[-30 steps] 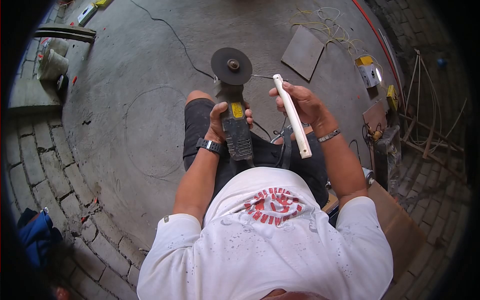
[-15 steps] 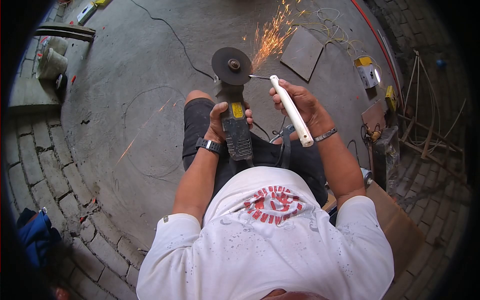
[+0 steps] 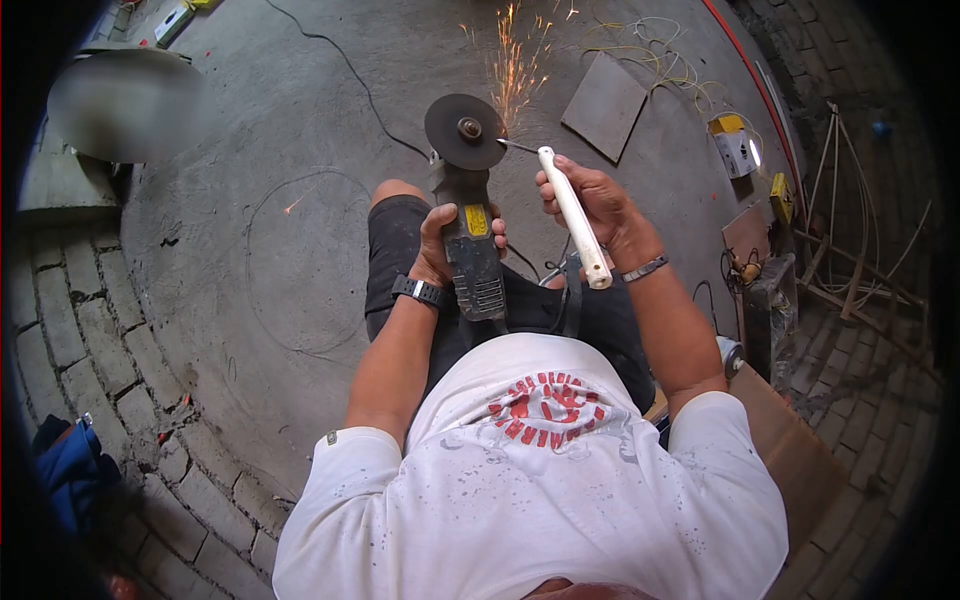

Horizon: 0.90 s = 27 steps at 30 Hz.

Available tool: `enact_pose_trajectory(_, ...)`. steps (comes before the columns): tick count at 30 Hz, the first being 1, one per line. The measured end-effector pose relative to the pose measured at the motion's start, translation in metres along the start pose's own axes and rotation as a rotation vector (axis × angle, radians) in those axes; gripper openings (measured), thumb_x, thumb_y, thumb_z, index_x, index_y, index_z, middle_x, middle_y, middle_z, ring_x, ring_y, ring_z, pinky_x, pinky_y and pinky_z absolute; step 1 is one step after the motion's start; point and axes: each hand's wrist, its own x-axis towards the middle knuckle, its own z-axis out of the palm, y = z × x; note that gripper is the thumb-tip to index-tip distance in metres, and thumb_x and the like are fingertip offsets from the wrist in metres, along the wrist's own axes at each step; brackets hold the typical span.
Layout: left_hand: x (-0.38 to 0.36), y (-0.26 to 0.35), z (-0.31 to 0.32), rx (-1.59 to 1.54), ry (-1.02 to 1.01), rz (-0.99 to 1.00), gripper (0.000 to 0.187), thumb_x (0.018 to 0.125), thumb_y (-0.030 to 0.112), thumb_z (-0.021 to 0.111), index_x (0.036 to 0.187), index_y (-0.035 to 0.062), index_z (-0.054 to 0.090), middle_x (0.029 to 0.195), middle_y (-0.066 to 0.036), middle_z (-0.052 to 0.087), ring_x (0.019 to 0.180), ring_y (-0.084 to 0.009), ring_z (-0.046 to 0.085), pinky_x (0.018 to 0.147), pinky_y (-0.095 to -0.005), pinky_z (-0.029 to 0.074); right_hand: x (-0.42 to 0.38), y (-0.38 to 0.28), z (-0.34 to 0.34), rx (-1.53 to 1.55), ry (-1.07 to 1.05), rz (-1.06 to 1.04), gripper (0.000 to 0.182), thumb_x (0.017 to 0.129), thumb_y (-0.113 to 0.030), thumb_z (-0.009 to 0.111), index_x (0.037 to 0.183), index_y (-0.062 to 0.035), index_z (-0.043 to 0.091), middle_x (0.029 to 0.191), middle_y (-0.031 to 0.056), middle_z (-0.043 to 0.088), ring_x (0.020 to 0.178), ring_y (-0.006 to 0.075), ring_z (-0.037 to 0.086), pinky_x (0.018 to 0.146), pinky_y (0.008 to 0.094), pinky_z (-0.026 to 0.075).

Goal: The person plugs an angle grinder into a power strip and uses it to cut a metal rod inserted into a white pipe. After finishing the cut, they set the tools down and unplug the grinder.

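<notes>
My left hand (image 3: 440, 240) is wrapped round the body of an angle grinder (image 3: 475, 275), its dark disc (image 3: 463, 132) pointing away from me. Closed in my right hand (image 3: 598, 200) is a long white handle (image 3: 577, 222) with holes near its ends. A thin metal spike (image 3: 518, 147) sticks out from the handle's far end, and its tip meets the right edge of the disc. Orange sparks (image 3: 515, 65) fly forward from that contact. Whether the disc is spinning shows only through the sparks.
A dark cord (image 3: 345, 75) runs over the concrete floor. Ahead lies a square tile (image 3: 605, 105) beside tangled yellow wire (image 3: 665, 65). Boxes (image 3: 735, 145) and wooden sticks (image 3: 850, 270) are at right. A blurred pale patch (image 3: 125, 105) covers the far left; blue cloth (image 3: 75, 475) lies below.
The handle has tilted slightly, its near end shifting left and a little away from me. The sparks are thinner and fly straighter ahead. A blurred patch has appeared at far left.
</notes>
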Motion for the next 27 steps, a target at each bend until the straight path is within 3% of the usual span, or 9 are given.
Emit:
enact_pose_trajectory(8,0.0,0.0,-0.001,0.01,0.011,0.009,0.062,0.074,0.042,0.068,0.114,-0.0041,0.055,0.098,-0.019,0.065,0.086,-0.0297,0.068,0.083,-0.0443,0.057,0.007,0.008,-0.002,-0.068,0.042,-0.049,0.032,0.098,-0.03,0.053,0.098,0.0016,0.057,0.079,0.0088,0.062,0.07,0.0163,0.059,0.068,0.0301,0.054)
enact_pose_trajectory(16,0.0,0.001,-0.002,0.013,0.025,0.014,0.063,0.073,0.042,0.068,0.114,-0.0045,0.055,0.098,-0.019,0.065,0.086,-0.0303,0.068,0.082,-0.0452,0.057,0.005,0.008,-0.013,-0.506,0.162,-0.126,0.036,0.098,-0.037,0.052,0.104,-0.0016,0.059,0.081,0.0095,0.068,0.076,0.0168,0.065,0.07,0.0351,0.055)
enact_pose_trajectory(27,-0.001,0.0,-0.002,0.005,0.042,0.011,0.064,0.072,0.043,0.069,0.114,-0.0036,0.055,0.098,-0.018,0.066,0.085,-0.0297,0.068,0.081,-0.0438,0.057,0.006,0.009,-0.014,-0.51,0.082,-0.086,0.036,0.098,-0.036,0.051,0.105,-0.0016,0.059,0.086,0.0099,0.069,0.077,0.0162,0.065,0.07,0.0353,0.055)
